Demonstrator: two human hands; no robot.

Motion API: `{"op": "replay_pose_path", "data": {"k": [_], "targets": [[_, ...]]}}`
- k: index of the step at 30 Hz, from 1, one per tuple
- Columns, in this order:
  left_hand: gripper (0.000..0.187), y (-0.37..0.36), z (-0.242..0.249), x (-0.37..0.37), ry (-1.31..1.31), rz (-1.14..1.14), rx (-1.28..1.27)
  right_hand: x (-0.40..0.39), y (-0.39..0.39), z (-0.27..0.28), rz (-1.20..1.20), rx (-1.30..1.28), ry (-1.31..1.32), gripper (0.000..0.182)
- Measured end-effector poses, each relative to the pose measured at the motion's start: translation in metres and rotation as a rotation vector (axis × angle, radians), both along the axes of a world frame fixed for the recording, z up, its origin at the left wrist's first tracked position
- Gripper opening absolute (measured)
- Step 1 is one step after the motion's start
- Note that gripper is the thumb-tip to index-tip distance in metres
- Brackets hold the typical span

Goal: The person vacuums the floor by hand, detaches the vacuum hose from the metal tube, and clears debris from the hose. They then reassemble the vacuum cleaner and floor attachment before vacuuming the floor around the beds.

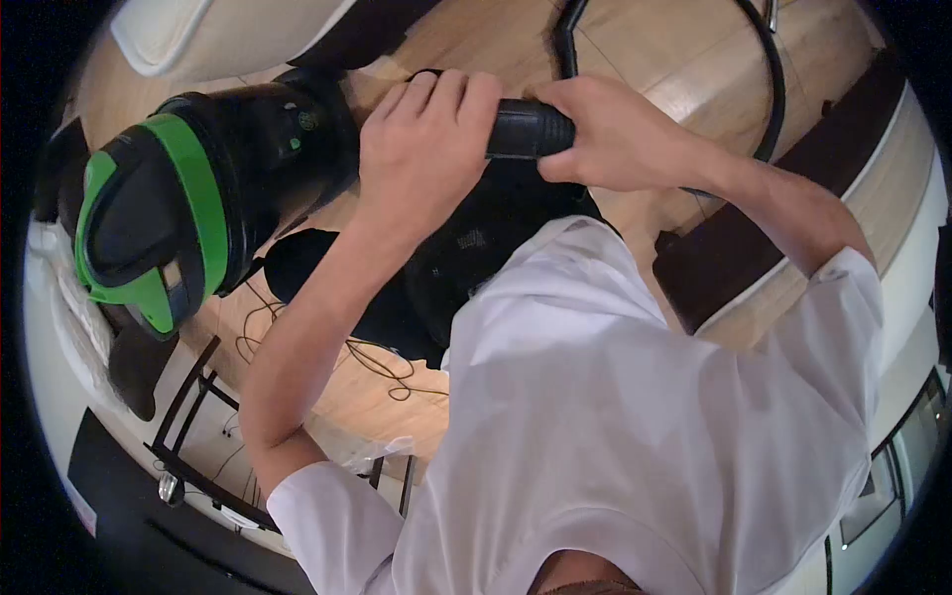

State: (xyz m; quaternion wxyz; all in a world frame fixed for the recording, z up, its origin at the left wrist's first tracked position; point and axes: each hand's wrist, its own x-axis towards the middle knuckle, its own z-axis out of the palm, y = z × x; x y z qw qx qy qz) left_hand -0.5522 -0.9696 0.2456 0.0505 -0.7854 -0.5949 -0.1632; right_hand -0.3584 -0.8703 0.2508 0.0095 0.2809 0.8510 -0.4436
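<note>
A black ridged vacuum hose fitting [529, 129] is held between my two hands, above my lap. My left hand [426, 139] wraps over its left part, fingers curled and knuckles up. On its right end my right hand [610, 131] is closed, thumb below and fingers above. To the left of my left hand is a black vacuum cleaner [263, 149] with a green band and green trim. Whether the fitting joins the vacuum is hidden behind my left hand. Black hose [563, 45] shows just beyond my right hand.
More black hose [776, 84] curves over the wooden floor [664, 50] at the upper right. Thin cables [392, 369] lie below my left forearm. A black metal frame [198, 397] stands at lower left. Pale furniture with a dark base [764, 223] is at right; a white-edged piece [169, 40] is at upper left.
</note>
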Motion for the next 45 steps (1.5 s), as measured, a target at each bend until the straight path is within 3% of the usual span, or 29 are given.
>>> {"op": "replay_pose_path", "data": {"k": [1, 3, 5, 10, 12, 15, 18, 21, 23, 24, 25, 27, 28, 29, 32, 34, 37, 40, 45], "targets": [[0.019, -0.001, -0.003, 0.002, -0.006, 0.000, -0.005, -0.001, 0.000, 0.000, 0.041, -0.039, -0.053, 0.036], [0.019, 0.001, -0.005, -0.002, 0.077, -0.062, -0.072, 0.000, -0.004, -0.019, 0.084, 0.089, 0.027, 0.037], [0.021, 0.002, -0.004, -0.002, 0.096, -0.047, -0.138, -0.003, -0.006, -0.028, 0.101, 0.285, -0.095, 0.045], [0.028, 0.001, 0.002, 0.000, 0.037, -0.019, -0.361, -0.001, -0.008, -0.042, 0.161, 0.363, -0.042, 0.050], [0.051, 0.002, 0.000, 0.000, 0.003, 0.023, -0.474, -0.001, -0.007, -0.040, 0.187, 0.391, -0.045, 0.051], [0.051, 0.006, -0.003, -0.003, -0.008, 0.029, -0.550, -0.004, -0.004, -0.047, 0.225, 0.406, -0.123, 0.053], [0.050, 0.008, -0.009, -0.005, -0.012, 0.068, -0.595, -0.007, -0.003, -0.062, 0.198, 0.459, -0.007, 0.056], [0.050, -0.002, -0.022, -0.026, -0.146, 0.117, -0.411, -0.034, 0.006, -0.050, 0.232, 0.360, -0.016, 0.065], [0.055, -0.007, 0.002, -0.049, -0.122, 0.224, -0.408, -0.056, 0.007, -0.036, 0.241, 0.242, 0.075, 0.077], [0.055, -0.009, 0.026, -0.066, -0.101, 0.183, -0.246, -0.068, 0.011, -0.039, 0.286, 0.261, 0.092, 0.084], [0.055, -0.017, 0.048, -0.083, -0.088, 0.133, -0.095, -0.082, 0.009, -0.045, 0.292, 0.271, 0.116, 0.084], [0.048, -0.036, 0.104, -0.130, 0.046, 0.402, -0.036, -0.109, 0.012, -0.057, 0.200, 0.359, 0.156, 0.078], [0.038, -0.046, 0.124, -0.168, -0.037, 0.452, 0.103, -0.124, 0.020, -0.077, 0.227, 0.353, 0.136, 0.073], [0.035, -0.057, 0.145, -0.201, 0.081, 0.552, 0.241, -0.135, 0.018, -0.089, 0.233, 0.365, 0.145, 0.073], [0.046, -0.102, 0.146, -0.326, 0.332, 0.683, 0.316, -0.174, 0.009, -0.102, 0.216, 0.344, 0.165, 0.070], [0.047, -0.119, 0.132, -0.347, -0.229, 0.961, 0.252, -0.203, 0.003, -0.103, 0.279, 0.167, 0.081, 0.069], [0.048, -0.119, 0.129, -0.347, -0.411, 0.955, 0.279, -0.223, 0.007, -0.132, 0.332, 0.327, 0.192, 0.070], [0.049, -0.119, 0.135, -0.338, -0.483, 0.970, 0.175, -0.226, 0.016, -0.148, 0.484, 0.372, 0.147, 0.072], [0.048, -0.117, 0.125, -0.345, -0.432, 0.968, 0.248, -0.227, 0.015, -0.159, 0.325, 0.304, 0.171, 0.073]]}}
